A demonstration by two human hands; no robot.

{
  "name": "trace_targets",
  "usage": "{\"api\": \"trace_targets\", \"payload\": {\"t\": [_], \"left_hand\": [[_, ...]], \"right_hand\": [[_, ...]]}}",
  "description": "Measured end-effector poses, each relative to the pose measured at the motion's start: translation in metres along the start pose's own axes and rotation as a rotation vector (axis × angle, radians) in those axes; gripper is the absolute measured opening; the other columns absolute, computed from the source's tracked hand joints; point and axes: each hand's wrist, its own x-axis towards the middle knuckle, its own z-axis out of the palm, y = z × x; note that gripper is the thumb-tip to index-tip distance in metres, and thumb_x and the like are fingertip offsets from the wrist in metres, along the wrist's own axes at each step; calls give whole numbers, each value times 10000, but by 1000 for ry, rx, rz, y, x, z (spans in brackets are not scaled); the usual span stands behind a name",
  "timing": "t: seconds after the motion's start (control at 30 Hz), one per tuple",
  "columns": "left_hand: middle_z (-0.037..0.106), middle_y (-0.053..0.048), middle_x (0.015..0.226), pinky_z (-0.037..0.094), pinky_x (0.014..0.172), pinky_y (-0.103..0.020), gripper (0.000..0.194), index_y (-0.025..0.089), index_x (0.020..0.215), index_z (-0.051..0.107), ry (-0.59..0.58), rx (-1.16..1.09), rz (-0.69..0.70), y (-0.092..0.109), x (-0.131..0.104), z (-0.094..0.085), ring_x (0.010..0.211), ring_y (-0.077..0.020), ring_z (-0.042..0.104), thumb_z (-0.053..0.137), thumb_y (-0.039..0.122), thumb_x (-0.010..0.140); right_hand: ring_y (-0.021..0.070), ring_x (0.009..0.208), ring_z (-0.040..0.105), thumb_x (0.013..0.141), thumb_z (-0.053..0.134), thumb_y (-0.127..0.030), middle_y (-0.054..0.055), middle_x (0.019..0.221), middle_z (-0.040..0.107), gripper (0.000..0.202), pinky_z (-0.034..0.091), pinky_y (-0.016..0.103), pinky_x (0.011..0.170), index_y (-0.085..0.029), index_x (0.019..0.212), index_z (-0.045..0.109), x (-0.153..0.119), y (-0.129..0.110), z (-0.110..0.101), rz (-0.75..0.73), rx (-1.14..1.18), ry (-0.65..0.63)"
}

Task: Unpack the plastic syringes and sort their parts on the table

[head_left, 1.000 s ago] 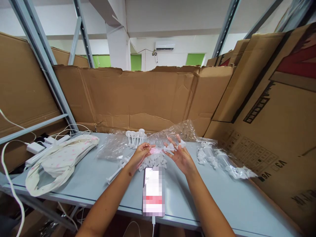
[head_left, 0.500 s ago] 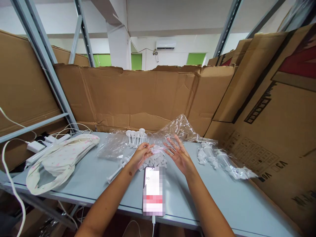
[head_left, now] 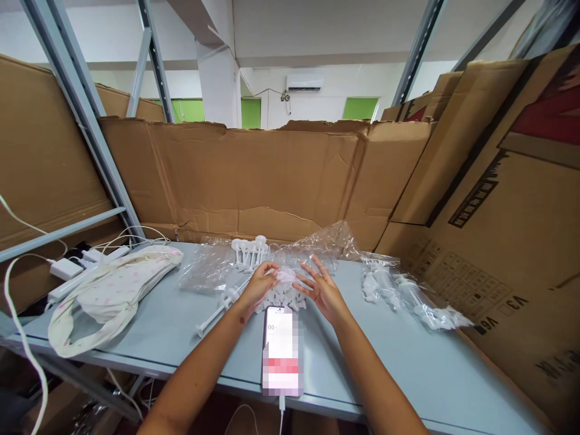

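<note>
My left hand is closed in a pinch on the edge of a thin, see-through pinkish plastic piece, perhaps a small bag. My right hand is just right of it, fingers spread and holding nothing I can see. Under and between the hands lies a pile of small white plastic parts. Behind my left hand are several white pieces with round heads and thin stems. A longer white stemmed piece rests beside my left forearm. A phone with a partly blurred screen lies in front of the pile.
Clear plastic bags lie at the back left and back centre. Filled clear bags sit at right. A pale cloth item and a power strip are at left. Cardboard walls enclose the grey table.
My right hand has shifted slightly left and down, nearer the left one. The raised clear plastic at the back has sunk lower. My left hand has barely moved.
</note>
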Motion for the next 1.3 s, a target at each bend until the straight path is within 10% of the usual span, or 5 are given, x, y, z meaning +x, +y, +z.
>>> {"api": "trace_targets", "payload": {"t": [0.17, 0.7, 1.3], "left_hand": [[603, -69, 1089, 468, 824, -313, 239, 187, 979, 559, -20, 227, 55, -10, 5, -5, 964, -191, 593, 564, 216, 742], [511, -78, 1284, 331, 1047, -409, 396, 221, 1139, 588, -81, 1066, 496, -18, 5, -14, 1210, -215, 439, 514, 100, 770], [653, -53, 1045, 326, 997, -383, 265, 245, 948, 671, -121, 948, 465, -15, 2, -14, 1038, -245, 522, 566, 147, 725]], "right_hand": [[226, 980, 638, 783, 627, -323, 26, 1208, 585, 536, 523, 468, 854, -378, 1271, 413, 4, 0, -5, -2, 40, 25], [225, 938, 657, 833, 548, -256, 47, 1189, 605, 465, 521, 489, 841, -344, 1271, 419, 1, -12, -7, -33, 84, 15], [215, 856, 674, 794, 558, -325, 40, 1098, 658, 483, 540, 398, 735, -331, 1264, 446, 7, -38, -40, -186, -24, 185]]}}
